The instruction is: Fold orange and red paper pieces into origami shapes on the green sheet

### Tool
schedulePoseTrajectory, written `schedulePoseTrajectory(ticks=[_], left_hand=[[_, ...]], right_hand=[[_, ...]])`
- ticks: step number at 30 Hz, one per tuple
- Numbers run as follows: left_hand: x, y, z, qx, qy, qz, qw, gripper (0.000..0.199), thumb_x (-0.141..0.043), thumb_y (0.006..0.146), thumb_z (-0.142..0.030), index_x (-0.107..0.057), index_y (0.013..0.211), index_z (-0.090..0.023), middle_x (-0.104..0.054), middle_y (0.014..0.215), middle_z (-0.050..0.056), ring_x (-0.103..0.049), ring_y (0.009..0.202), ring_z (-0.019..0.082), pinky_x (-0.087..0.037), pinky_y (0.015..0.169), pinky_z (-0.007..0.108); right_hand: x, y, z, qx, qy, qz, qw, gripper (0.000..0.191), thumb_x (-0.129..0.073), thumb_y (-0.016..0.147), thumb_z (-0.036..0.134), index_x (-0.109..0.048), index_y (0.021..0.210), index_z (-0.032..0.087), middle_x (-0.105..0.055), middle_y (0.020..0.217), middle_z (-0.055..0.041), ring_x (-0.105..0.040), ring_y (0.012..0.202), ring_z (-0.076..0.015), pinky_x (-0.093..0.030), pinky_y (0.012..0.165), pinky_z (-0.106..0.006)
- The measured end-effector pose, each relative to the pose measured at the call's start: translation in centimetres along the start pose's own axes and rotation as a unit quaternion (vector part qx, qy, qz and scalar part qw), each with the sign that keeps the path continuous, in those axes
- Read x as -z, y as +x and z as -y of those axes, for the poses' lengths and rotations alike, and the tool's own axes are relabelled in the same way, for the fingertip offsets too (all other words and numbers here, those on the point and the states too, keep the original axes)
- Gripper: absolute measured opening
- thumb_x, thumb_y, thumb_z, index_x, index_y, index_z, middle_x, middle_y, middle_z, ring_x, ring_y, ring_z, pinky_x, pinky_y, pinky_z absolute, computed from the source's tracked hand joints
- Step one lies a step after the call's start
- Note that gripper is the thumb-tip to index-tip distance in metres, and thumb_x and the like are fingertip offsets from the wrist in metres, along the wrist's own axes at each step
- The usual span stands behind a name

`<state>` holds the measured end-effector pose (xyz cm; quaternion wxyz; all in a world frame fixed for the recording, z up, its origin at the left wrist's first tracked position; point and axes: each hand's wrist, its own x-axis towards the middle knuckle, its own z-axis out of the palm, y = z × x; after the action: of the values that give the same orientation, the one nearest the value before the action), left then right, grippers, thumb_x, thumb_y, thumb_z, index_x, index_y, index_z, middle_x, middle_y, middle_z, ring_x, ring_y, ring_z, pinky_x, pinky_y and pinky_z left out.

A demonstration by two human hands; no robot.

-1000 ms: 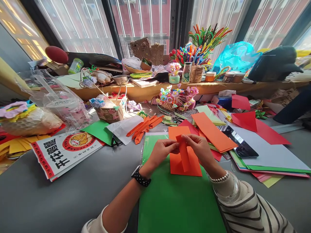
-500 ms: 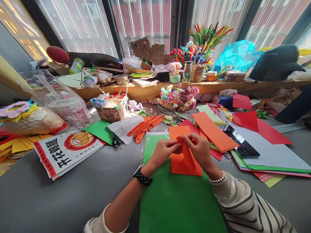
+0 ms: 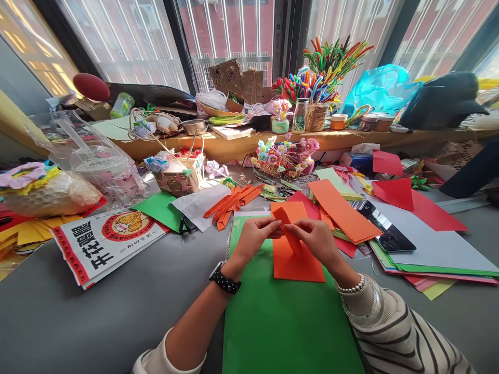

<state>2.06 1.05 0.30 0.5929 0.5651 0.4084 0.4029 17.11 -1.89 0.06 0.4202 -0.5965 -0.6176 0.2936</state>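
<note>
The left hand (image 3: 251, 241) had its thumb and forefinger drawn together on the near edge of the orange strip (image 3: 294, 243), the other fingers curled in behind. The right hand (image 3: 317, 241) pinched the same strip from the other side, its thumb against the paper and no gap left between the tips. With the two pinches almost meeting, the strip was probably kept steady from both sides, where a single grip might have let the thin paper swing. It stood tilted above an orange sheet (image 3: 298, 270), one end rising past the fingers and the other pointing down. The sheet lay on a green board (image 3: 292, 322), which seemed to serve as a flat mat squarely before the person.

Just right of the board, a stack of orange strips (image 3: 345, 212) lay within easy reach, likely for that reason, beside a phone (image 3: 385, 228). Beyond the board's far left corner, folded pieces (image 3: 234, 205) were heaped, seemingly set aside from the working spot.

Against half a second earlier, the right fingertips sat lower and further left, the strip's top poked out more above them, and less of it hung below. The sheet, stack and phone had stayed put.
</note>
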Motion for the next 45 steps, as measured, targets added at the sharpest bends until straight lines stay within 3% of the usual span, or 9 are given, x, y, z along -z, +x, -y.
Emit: schedulePoseTrajectory(ticks=[12,18,28,36,45], left_hand=[[-0.07,0.05,0.20,-0.016,-0.009,-0.010,1.000,0.026,-0.062,0.064,-0.035,-0.065,0.073,-0.011,-0.066,0.067,0.005,-0.061,0.067,0.017,-0.050,0.066,0.028],[-0.24,-0.10,0.15,-0.024,0.007,0.015,1.000,0.023,-0.062,0.064,-0.034,-0.064,0.071,-0.012,-0.065,0.069,0.004,-0.061,0.068,0.016,-0.049,0.064,0.026],[0.01,0.06,-0.02,-0.005,-0.045,-0.068,0.997,0.024,-0.066,0.059,-0.032,-0.063,0.069,-0.011,-0.065,0.063,0.003,-0.062,0.062,0.016,-0.050,0.064,0.028],[-0.05,0.03,0.01,-0.011,-0.042,-0.065,0.997,0.024,-0.065,0.060,-0.033,-0.062,0.069,-0.011,-0.065,0.065,0.004,-0.062,0.064,0.017,-0.050,0.066,0.029],[-0.16,-0.02,0.07,-0.011,0.018,-0.008,1.000,0.022,-0.064,0.062,-0.034,-0.063,0.066,-0.012,-0.064,0.064,0.003,-0.059,0.063,0.015,-0.048,0.062,0.025]], right_hand=[[-0.20,0.04,-0.10,-0.016,0.015,-0.002,1.000,0.038,-0.052,0.067,0.051,-0.062,0.058,0.016,-0.057,0.050,-0.0009,-0.047,0.049,-0.0122,-0.033,0.044,-0.022],[-0.27,0.06,-0.28,0.001,-0.018,-0.017,1.000,0.040,-0.049,0.069,0.052,-0.058,0.053,0.017,-0.051,0.046,0.0005,-0.042,0.045,-0.0107,-0.028,0.041,-0.022],[-0.21,-0.02,-0.16,-0.001,0.043,0.022,0.999,0.035,-0.051,0.069,0.049,-0.060,0.060,0.016,-0.058,0.054,-0.0018,-0.048,0.051,-0.0127,-0.034,0.047,-0.022],[-0.34,0.03,-0.25,-0.010,0.038,0.004,0.999,0.036,-0.053,0.067,0.050,-0.060,0.059,0.016,-0.056,0.052,-0.0007,-0.046,0.049,-0.0119,-0.032,0.044,-0.022],[-0.47,-0.07,-0.32,-0.021,0.060,0.005,0.998,0.034,-0.054,0.067,0.048,-0.060,0.061,0.015,-0.054,0.052,-0.0006,-0.042,0.047,-0.0104,-0.031,0.043,-0.021]])
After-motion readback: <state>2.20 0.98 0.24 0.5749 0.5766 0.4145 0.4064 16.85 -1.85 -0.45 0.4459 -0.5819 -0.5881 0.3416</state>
